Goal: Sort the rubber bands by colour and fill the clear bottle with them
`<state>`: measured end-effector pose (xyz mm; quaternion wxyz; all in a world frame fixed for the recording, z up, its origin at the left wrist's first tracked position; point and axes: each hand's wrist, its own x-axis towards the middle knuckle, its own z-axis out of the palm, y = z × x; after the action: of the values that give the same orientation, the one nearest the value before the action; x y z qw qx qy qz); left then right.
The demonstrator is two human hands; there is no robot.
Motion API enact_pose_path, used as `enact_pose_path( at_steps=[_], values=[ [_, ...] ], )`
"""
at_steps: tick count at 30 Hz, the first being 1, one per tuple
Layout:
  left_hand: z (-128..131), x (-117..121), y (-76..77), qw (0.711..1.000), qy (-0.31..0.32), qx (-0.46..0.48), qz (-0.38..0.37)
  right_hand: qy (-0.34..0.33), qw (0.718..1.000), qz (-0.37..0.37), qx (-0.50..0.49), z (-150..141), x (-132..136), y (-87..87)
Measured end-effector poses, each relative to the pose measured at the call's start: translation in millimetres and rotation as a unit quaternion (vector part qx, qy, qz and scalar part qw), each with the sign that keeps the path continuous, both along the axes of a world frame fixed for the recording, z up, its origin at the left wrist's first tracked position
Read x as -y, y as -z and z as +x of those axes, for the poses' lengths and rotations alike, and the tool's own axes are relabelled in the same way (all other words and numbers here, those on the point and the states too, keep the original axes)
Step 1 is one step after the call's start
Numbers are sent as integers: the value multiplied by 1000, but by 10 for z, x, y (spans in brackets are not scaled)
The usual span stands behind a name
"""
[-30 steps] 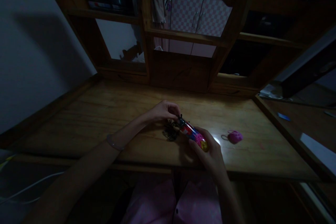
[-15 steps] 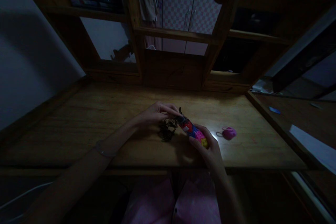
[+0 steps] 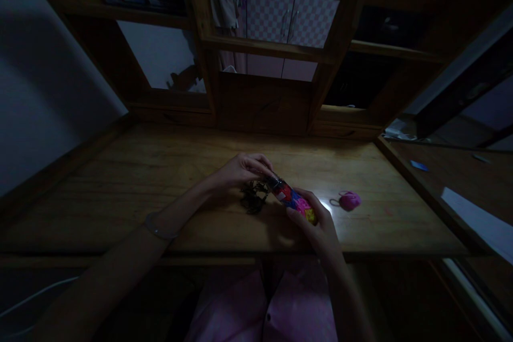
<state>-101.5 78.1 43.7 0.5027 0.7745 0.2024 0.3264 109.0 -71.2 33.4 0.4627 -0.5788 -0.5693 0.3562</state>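
Observation:
My right hand (image 3: 315, 218) is wrapped round the lower end of a clear jar of coloured bands (image 3: 295, 201), which look like small hair ties. The jar is long and narrow, tilted with its mouth up to the left. Bands show in layers of yellow, pink, blue and red, with dark ones near the mouth. My left hand (image 3: 250, 167) is at the mouth, fingers pressed together on or just inside the rim; what they pinch is hidden. Below them a tangled pile of dark bands (image 3: 253, 197) lies on the wooden desk (image 3: 180, 155).
A pink round object with a loop (image 3: 349, 200) lies right of the jar. A wooden shelf unit with a mirror (image 3: 292, 16) rises behind the desk. On the lower surface at right are a white sheet (image 3: 476, 222) and a small blue item (image 3: 419, 165).
The dark loop that stuck up at the jar's mouth no longer shows. My left fingers have pressed down slightly at the rim. My right hand keeps its hold.

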Motion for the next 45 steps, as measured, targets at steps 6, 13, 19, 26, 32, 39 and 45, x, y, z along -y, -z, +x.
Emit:
enact_pose_path(
  at_steps=[6, 13, 19, 26, 32, 39, 45],
  values=[
    [40, 14, -6, 998, -60, 24, -16, 7, 1000, 7, 1, -10, -3, 16],
    [6, 39, -88, 994, -77, 7, -78, 9, 1000, 1, -27, 10, -7, 47],
    [-117, -4, -142, 997, 7, -25, -78, 0, 999, 10, -34, 34, -1, 12],
    [-124, -15, -129, 994, -6, -37, -105, -2, 1000, 10, -24, 29, 2, 32],
    [-33, -13, -74, 992, -43, 0, -121, -1, 1000, 5, -11, 24, -5, 62],
    [20, 46, -75, 991, -55, -8, -119, -2, 1000, 8, 2, 13, -8, 67],
    [36, 3, -4, 994, -84, -9, -63, 2, 1000, 6, 0, 13, -9, 63]
  ],
)
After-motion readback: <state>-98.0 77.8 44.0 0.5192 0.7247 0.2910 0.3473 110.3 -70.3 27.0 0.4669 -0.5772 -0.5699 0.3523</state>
